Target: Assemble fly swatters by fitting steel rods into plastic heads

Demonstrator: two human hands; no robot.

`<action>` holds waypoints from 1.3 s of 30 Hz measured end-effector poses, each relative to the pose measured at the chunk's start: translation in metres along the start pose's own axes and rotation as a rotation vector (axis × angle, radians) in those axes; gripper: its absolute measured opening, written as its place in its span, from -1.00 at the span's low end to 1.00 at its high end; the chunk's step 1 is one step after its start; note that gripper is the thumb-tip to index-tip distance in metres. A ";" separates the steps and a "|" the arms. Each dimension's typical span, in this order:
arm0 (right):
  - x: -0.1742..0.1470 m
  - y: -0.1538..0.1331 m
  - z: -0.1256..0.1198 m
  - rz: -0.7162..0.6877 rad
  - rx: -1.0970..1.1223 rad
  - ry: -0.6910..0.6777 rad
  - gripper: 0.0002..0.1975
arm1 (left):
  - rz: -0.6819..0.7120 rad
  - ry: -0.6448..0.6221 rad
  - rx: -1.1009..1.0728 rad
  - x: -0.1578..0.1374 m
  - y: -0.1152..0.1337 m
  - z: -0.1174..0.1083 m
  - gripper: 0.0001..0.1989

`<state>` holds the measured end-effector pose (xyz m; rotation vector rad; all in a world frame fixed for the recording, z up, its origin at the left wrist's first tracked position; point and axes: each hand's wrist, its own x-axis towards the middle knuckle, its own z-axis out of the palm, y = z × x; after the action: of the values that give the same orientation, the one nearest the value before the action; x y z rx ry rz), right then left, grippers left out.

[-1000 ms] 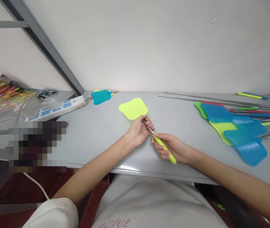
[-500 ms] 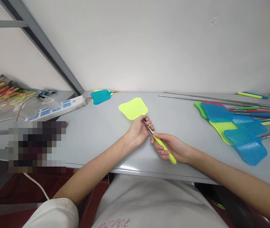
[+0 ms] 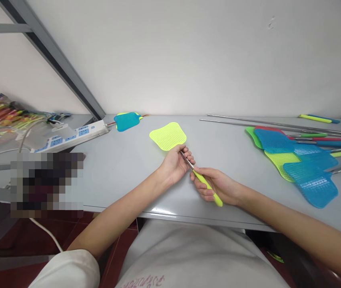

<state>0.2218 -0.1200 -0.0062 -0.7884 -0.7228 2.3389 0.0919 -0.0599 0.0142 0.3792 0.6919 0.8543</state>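
A yellow-green fly swatter (image 3: 169,136) with a perforated head and a metal shaft is held between both my hands above the table. My left hand (image 3: 178,163) is closed round the top of the shaft, just below the head, and its fingers hide the joint there. Lower down, my right hand (image 3: 214,186) grips the yellow-green handle, whose end sticks out below the fingers. The swatter slants from the head at upper left to the handle at lower right.
Blue, green, red and yellow swatters (image 3: 311,182) lie heaped on the right of the grey table (image 3: 113,172). Behind them are long metal rods (image 3: 248,126) and loose handles (image 3: 316,119). More swatter heads (image 3: 127,121) and a power strip (image 3: 77,136) with cables lie at left.
Almost nothing differs. Both hands keep the same hold on the fly swatter, and the view has shifted very slightly.
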 end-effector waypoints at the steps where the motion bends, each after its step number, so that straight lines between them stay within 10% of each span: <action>1: 0.000 0.000 0.000 0.000 -0.001 0.001 -0.79 | 0.001 -0.001 -0.001 0.000 0.000 0.000 -0.81; 39: -0.003 -0.003 0.004 0.003 -0.060 0.012 -0.77 | -0.006 0.001 0.007 -0.003 0.000 0.003 -0.80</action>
<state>0.2219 -0.1214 -0.0004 -0.8292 -0.7906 2.3229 0.0925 -0.0621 0.0171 0.3831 0.6967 0.8462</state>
